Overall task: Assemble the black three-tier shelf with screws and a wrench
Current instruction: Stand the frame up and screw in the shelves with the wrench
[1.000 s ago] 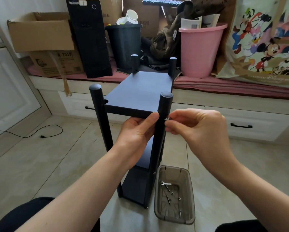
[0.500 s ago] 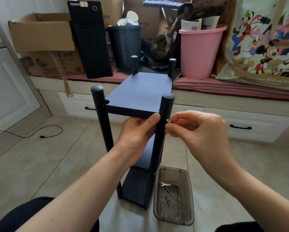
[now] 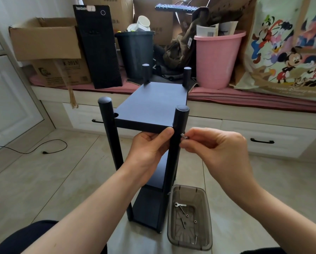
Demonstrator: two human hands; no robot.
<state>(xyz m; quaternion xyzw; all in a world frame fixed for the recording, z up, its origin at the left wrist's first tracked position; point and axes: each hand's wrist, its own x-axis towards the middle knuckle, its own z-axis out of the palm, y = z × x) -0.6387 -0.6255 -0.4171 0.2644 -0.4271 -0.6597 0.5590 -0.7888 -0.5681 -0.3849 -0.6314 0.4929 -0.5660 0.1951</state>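
Note:
The black three-tier shelf (image 3: 153, 105) stands upright on the tiled floor in front of me. My left hand (image 3: 149, 151) grips the front edge of its top board, thumb against the near right post (image 3: 177, 129). My right hand (image 3: 214, 149) pinches a small silver screw (image 3: 184, 136) at the right side of that post, just below the top board. On the floor at the shelf's right foot sits a smoky plastic tray (image 3: 206, 208) holding a small wrench (image 3: 180, 204), screws and nuts.
A low bench with white drawers (image 3: 263, 136) runs behind the shelf, loaded with cardboard boxes (image 3: 43, 39), a black computer tower (image 3: 98, 46), a dark bin (image 3: 135, 52) and a pink bucket (image 3: 217, 57). A black cable (image 3: 43, 149) lies on the floor at left.
My right hand's fingers have shifted slightly on the screw at the post. The left hand and the shelf stay where they were.

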